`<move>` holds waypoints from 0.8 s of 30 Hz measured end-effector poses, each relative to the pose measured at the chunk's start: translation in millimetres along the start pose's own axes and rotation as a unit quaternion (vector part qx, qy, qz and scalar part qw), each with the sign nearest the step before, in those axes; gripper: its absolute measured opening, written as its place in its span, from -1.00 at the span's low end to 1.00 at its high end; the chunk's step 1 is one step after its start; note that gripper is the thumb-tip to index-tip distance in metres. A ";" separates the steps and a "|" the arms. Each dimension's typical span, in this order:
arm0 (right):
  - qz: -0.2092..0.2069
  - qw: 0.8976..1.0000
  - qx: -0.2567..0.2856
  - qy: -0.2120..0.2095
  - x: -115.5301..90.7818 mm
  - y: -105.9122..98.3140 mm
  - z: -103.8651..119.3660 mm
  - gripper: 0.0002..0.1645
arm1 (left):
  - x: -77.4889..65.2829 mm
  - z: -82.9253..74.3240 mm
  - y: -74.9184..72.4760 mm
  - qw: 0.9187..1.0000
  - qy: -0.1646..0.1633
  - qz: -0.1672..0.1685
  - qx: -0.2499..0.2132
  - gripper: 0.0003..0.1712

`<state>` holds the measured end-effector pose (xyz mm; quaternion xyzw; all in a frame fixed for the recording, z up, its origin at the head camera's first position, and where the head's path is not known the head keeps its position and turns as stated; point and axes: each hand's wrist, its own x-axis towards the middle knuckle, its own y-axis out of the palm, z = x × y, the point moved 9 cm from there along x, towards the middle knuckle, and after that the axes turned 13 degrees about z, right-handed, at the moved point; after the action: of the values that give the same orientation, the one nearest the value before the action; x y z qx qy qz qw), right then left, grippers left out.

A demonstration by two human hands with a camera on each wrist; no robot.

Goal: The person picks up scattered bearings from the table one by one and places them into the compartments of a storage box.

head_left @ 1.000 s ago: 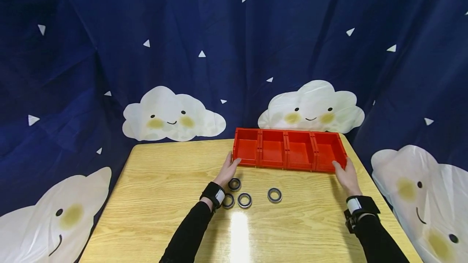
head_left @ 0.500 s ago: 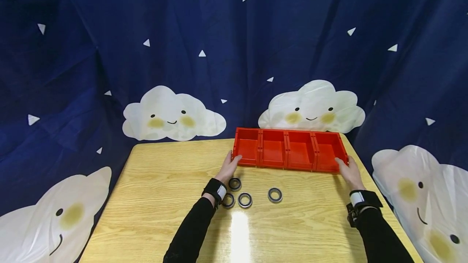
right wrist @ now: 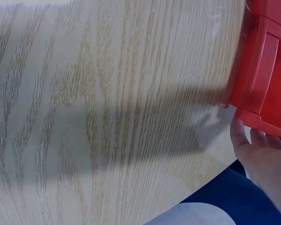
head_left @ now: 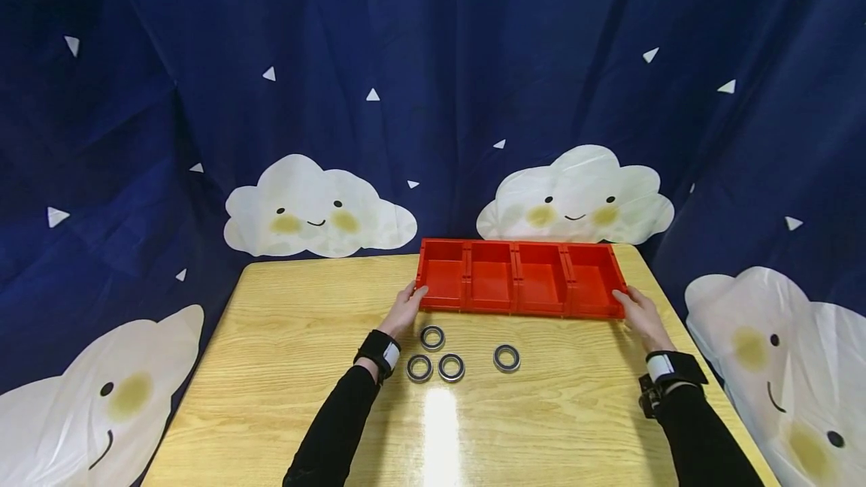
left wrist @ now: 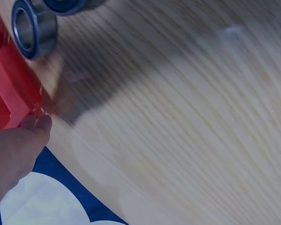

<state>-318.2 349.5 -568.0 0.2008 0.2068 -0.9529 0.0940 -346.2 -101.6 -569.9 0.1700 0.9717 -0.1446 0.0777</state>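
Observation:
A red plastic bin row with several open compartments stands at the back right of the wooden table. At its left end my left hand holds the front corner, thumb at the rim and fingers along the outer side. The right hand grips the opposite end in the same manner. In the left wrist view, fingertips touch the red corner; in the right wrist view, fingers lie against the bin's end wall. The compartments hold nothing that I can see.
Several ring-shaped ball bearings lie flat in front of the bins: three grouped near the left wrist, including one bearing, and a separate bearing further right. A dark blue curtain with cloud prints hangs behind the table.
The red bin row has shifted a little to the left, with both hands holding its ends. The bearings stay in place; the left one is no longer partly covered by the left wrist.

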 end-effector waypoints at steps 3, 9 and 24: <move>0.014 1.000 0.005 -0.002 2.3 6.5 2.5 -0.09 | -3.6 5.0 -6.5 1.000 -0.005 -0.001 -0.017 -0.30; 0.028 0.999 0.029 -0.003 5.3 18.0 8.1 -0.06 | -10.8 17.8 -19.6 0.999 -0.025 -0.011 -0.021 -0.27; 0.045 0.997 0.061 -0.013 12.9 40.6 18.4 -0.07 | -28.3 29.7 -47.8 0.999 -0.014 -0.027 -0.032 -0.29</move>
<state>-325.6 303.9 -572.5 0.2034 0.1374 -0.9610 0.1271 -333.7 -162.5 -580.2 0.1387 0.9789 -0.1179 0.0928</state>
